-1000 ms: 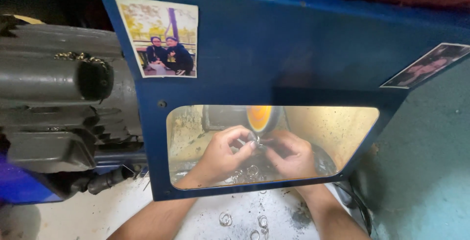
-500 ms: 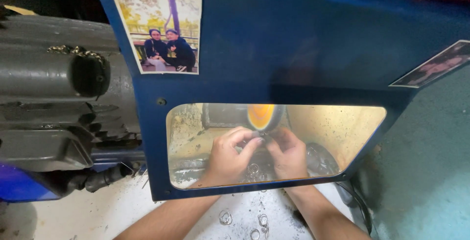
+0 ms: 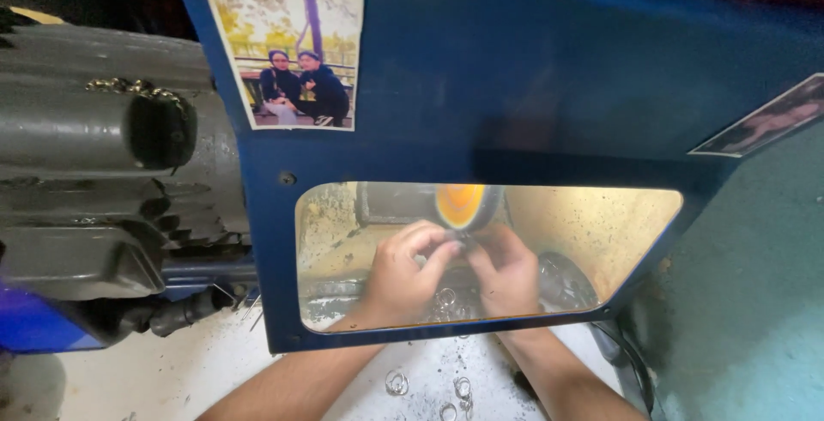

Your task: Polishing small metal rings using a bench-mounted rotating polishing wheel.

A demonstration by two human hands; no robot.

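Behind yellowed window, left hand (image 3: 405, 273) and right hand (image 3: 508, 273), grips pinching blurred small piece, orientation unclear, against orange wheel (image 3: 463, 205)

A: left hand (image 3: 403, 271) and right hand (image 3: 506, 271) pressed closer together than a second ago; fingertips now up against the orange wheel (image 3: 461, 205)
B: confirmed; view shifted too, blue guard (image 3: 515, 86) sits further right; window lower
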